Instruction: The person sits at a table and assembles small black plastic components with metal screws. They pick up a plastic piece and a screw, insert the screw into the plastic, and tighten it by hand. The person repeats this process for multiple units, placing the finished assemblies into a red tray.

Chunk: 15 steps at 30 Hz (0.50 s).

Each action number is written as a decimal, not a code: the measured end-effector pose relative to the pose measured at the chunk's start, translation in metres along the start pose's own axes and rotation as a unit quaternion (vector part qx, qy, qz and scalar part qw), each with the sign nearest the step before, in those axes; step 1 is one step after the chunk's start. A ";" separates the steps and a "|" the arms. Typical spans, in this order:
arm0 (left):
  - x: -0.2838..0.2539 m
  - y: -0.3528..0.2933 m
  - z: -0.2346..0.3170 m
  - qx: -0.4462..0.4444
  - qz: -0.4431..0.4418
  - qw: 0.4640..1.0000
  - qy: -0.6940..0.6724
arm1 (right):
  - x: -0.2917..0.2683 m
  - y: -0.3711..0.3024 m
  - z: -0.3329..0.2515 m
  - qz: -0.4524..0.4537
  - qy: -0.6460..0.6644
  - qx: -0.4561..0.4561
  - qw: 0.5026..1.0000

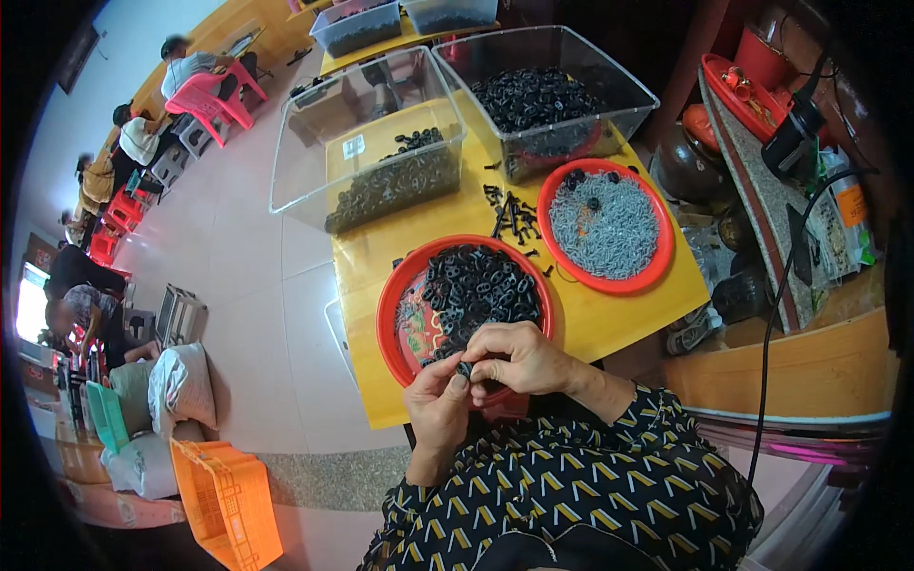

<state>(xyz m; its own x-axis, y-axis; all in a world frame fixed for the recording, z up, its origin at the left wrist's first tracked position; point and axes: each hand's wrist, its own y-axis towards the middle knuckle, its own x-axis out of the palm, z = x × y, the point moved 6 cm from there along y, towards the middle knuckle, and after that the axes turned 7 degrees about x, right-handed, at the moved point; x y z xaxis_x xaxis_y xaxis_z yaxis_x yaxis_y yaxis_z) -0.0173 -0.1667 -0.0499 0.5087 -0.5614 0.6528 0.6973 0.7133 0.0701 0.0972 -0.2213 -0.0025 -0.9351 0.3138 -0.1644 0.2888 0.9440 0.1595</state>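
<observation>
Just above the near edge of a red basin (385, 328), my left hand (436, 411) and my right hand (528, 360) meet fingertip to fingertip. Between them they pinch a small black plastic part (465, 369), partly hidden by the fingers. A heap of black oval plastic pieces (476, 285) fills most of the basin. Beyond it to the right, a red tray (668, 240) holds many small silver screws or pins (605, 228), with a few black pieces on top. Loose black stick-like parts (514, 219) lie between the two.
Two clear plastic bins (286, 181) (633, 95) with black parts stand at the table's far side. The yellow table (628, 328) lies under everything. An orange crate (224, 500) and sacks (181, 390) are on the floor at left. A black cable (769, 333) hangs at right. Other people sit far left.
</observation>
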 end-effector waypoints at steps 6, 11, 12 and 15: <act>0.003 0.004 0.001 0.029 0.021 0.999 0.035 | -0.002 0.003 -0.001 0.008 0.013 -0.005 1.000; -0.002 0.013 0.003 -0.027 0.069 0.994 0.074 | 0.009 0.006 0.027 -0.007 0.204 0.108 0.973; 0.000 0.015 0.001 -0.019 0.081 0.995 0.052 | 0.010 0.002 0.028 0.010 0.322 0.147 0.935; 0.002 0.016 0.000 -0.001 0.076 0.997 0.030 | 0.003 -0.003 0.032 0.038 0.238 0.139 0.961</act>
<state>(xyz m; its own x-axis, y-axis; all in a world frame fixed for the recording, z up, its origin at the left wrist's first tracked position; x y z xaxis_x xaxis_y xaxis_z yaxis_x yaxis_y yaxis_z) -0.0051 -0.1565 -0.0471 0.6386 -0.4705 0.6089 0.6102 0.7918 -0.0282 0.0998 -0.2193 -0.0348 -0.8783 0.3629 0.3114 0.3411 0.9318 -0.1239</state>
